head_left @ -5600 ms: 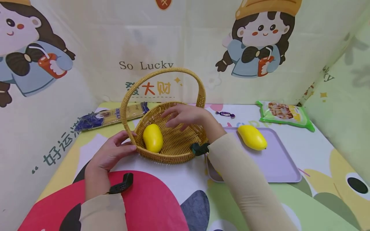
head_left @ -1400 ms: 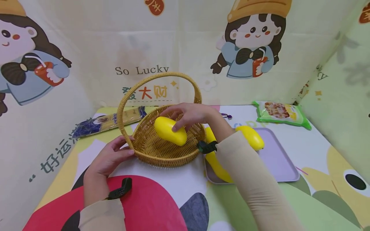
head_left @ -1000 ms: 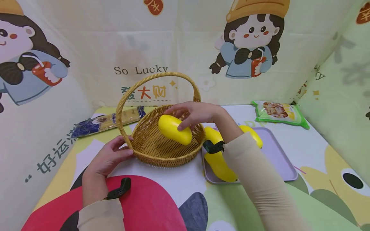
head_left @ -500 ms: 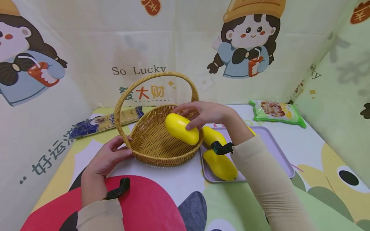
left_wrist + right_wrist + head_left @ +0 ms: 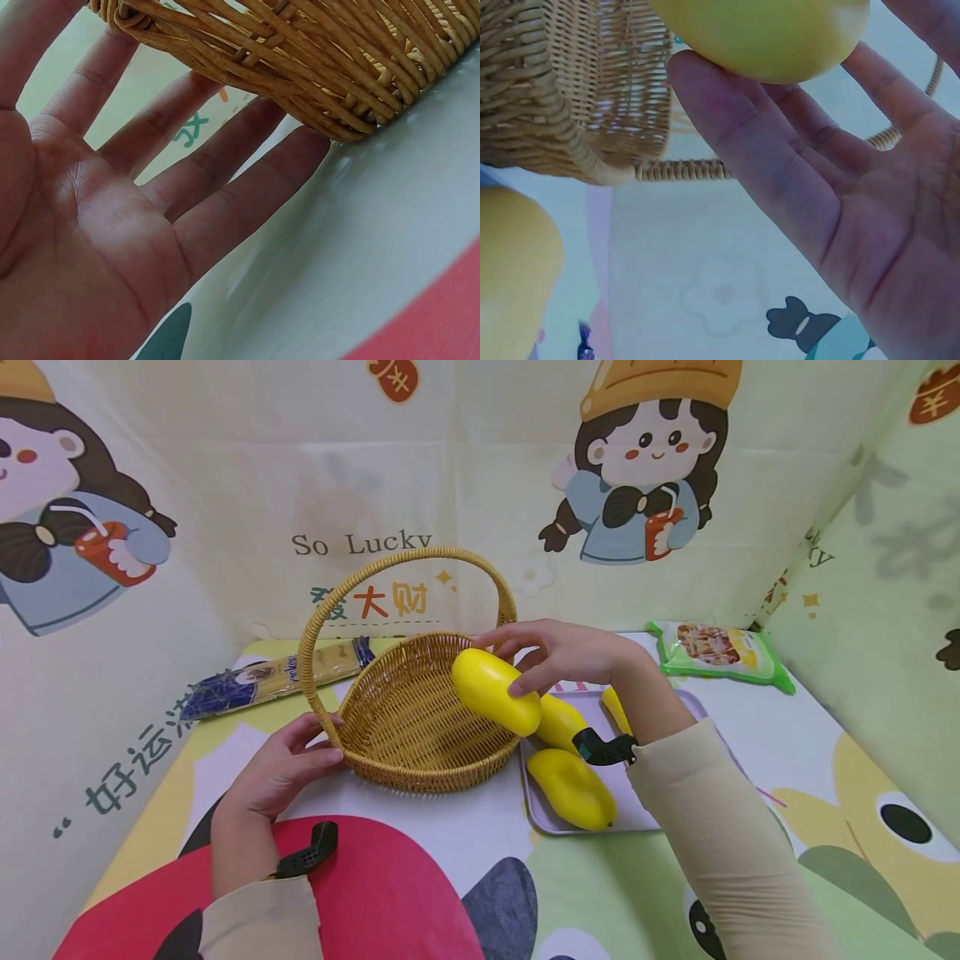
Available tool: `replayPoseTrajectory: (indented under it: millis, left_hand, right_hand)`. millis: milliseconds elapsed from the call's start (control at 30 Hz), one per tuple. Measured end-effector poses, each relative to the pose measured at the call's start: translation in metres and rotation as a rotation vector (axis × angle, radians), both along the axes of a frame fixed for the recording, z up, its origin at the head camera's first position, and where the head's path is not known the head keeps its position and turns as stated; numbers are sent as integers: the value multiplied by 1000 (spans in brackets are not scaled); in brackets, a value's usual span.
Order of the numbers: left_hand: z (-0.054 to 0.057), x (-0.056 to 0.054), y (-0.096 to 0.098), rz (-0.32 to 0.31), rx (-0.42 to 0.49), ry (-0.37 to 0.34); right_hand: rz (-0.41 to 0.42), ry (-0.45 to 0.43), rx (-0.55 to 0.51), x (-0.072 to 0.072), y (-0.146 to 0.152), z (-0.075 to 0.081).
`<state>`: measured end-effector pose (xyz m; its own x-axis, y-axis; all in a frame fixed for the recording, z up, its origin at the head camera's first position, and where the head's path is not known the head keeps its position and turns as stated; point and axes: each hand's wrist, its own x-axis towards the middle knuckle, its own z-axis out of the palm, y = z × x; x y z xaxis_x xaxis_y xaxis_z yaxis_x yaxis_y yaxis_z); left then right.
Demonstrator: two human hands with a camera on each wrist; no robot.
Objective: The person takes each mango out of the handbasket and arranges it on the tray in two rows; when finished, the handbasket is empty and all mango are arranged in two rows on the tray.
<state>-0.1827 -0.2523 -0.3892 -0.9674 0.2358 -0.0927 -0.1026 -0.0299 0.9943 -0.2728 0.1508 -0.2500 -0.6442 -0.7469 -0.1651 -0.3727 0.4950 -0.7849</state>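
My right hand pinches a yellow mango between thumb and fingers, above the right rim of a wicker basket. The right wrist view shows the mango at the fingertips. My left hand touches the basket's left side near the foot of the handle. In the left wrist view its fingers lie straight, tips against the woven wall. Nothing lies on the visible floor of the basket. On the lavender tray lie a front mango, another mango behind it, and one partly hidden by the right forearm.
A blue-and-yellow pasta packet lies behind the basket on the left. At the back right is a green snack bag. The right wrist view catches a purple-wrapped candy. A printed cloth wall stands behind.
The mango that lay in the basket earlier is now in my right hand, carried rightward from over the basket's middle to its right rim. My left hand keeps its place on the basket.
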Motion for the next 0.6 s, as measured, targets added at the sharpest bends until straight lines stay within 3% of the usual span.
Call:
replayPoseTrajectory:
  millis: [200,600]
  left_hand:
    - [1,1,0,2,-7,-5]
    - [0,2,1,5,-9,-3]
  right_hand:
    - [6,-5,-25,7,13,-1]
    - [-99,53,-3,21,51,-8]
